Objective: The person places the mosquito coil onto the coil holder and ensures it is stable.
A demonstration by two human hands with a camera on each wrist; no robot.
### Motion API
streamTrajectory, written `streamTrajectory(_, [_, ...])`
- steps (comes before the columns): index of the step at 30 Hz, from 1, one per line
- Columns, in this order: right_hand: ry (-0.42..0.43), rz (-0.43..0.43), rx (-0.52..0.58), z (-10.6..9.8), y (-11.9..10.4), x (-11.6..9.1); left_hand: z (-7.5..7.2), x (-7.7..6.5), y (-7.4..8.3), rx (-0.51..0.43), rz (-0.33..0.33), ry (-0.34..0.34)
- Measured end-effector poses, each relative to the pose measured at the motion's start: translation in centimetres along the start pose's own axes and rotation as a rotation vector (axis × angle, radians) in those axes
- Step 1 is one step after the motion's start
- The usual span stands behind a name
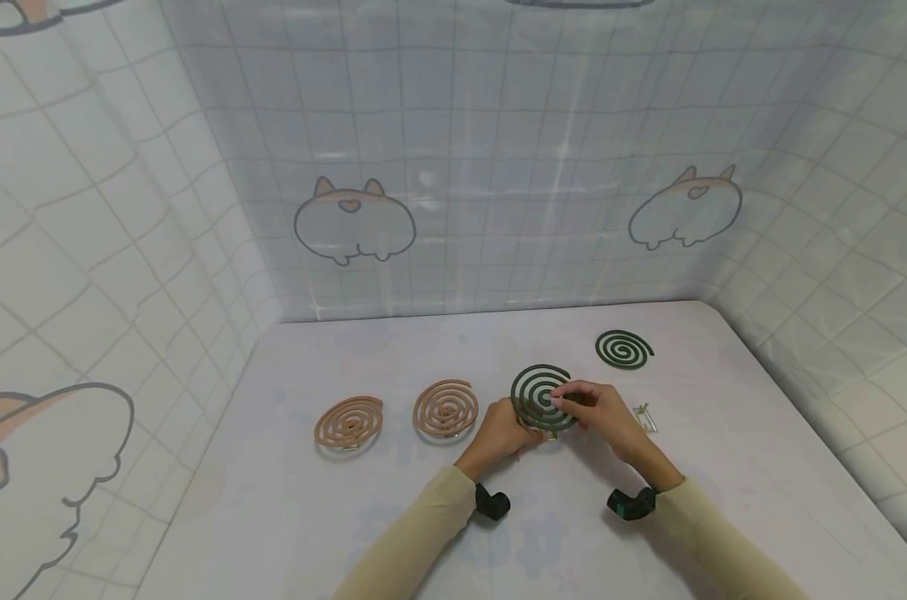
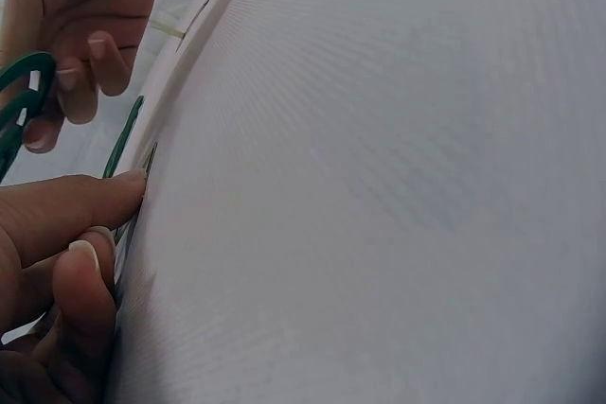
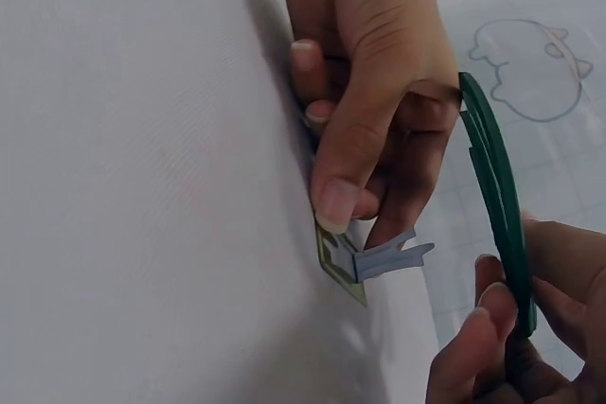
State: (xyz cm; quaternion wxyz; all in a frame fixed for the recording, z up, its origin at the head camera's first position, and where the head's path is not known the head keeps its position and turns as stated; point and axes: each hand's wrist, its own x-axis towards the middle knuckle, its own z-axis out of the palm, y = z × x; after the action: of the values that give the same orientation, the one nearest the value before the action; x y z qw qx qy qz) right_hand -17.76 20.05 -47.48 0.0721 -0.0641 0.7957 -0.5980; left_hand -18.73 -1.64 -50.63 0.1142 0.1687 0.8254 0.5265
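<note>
Pinching a metal stand (image 3: 383, 260) at the white table (image 1: 543, 542), my left hand (image 1: 506, 429) is just below the green coil (image 1: 543, 397). My right hand (image 1: 609, 414) has thumb and fingers narrowed on that green coil near its middle, holding it above the stand and apart from it. Right of the green coil lies a second stand (image 1: 648, 419); left of it are two brown coils (image 1: 445, 409), metal showing beneath. Beyond it, to the right, lies another green coil (image 1: 623, 350); farthest behind it hangs a grid-patterned curtain (image 1: 483, 167).
</note>
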Motion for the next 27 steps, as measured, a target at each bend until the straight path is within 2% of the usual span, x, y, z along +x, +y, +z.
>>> streamTrajectory(13, [-0.011, 0.040, -0.089, 0.33, 0.44, 0.12, 0.02, 0.05, 0.21, 0.024, -0.010, 0.006])
streamTrajectory(27, [-0.033, 0.047, -0.094, 0.30, 0.61, -0.07, 0.08, 0.16, 0.22, 0.073, -0.007, 0.017])
